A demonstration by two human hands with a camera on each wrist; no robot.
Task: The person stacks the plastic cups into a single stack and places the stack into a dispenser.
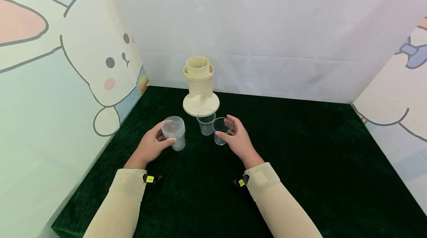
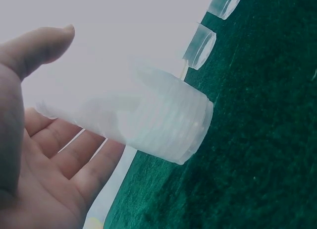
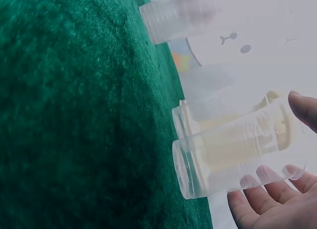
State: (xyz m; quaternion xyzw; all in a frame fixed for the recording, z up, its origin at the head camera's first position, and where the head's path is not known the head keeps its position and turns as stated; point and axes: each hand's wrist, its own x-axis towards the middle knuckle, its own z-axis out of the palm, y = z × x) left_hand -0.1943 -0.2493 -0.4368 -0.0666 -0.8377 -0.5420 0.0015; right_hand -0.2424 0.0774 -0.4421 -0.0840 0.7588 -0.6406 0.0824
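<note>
On the green bench (image 1: 317, 164), cups being handled with both hands. Left hand (image 1: 150, 149) has the stack (image 1: 176, 130), several clear cups nested together, upright or close to it; thumb in front, other fingers round the far side, so fingers holding the stack. Can't tell whether the stack's base touches the bench or hangs just over it. Right hand (image 1: 239, 141) has the near cup (image 1: 218, 140), a single clear one, between thumb and curled fingers; grip looks light, fingertips visible through the wall in the right wrist view. The far cup (image 1: 206, 126) stands upright just beside it, behind and a bit left, no hand on it. Cream stand (image 1: 201, 88) behind the cups, round foot, tube on top; the far cup's rim overlaps the foot in the head view, contact can't be told.

Step in hand, as I judge it: handling single cups apart from the stack, near cup being placed or picked up, can't tell which. Next move calls for steady left fingers on the stack and a soft right grip, since thin walls likely dent. If letting go, right fingers should open evenly so the near cup doesn't tip or knock the far cup.
</note>
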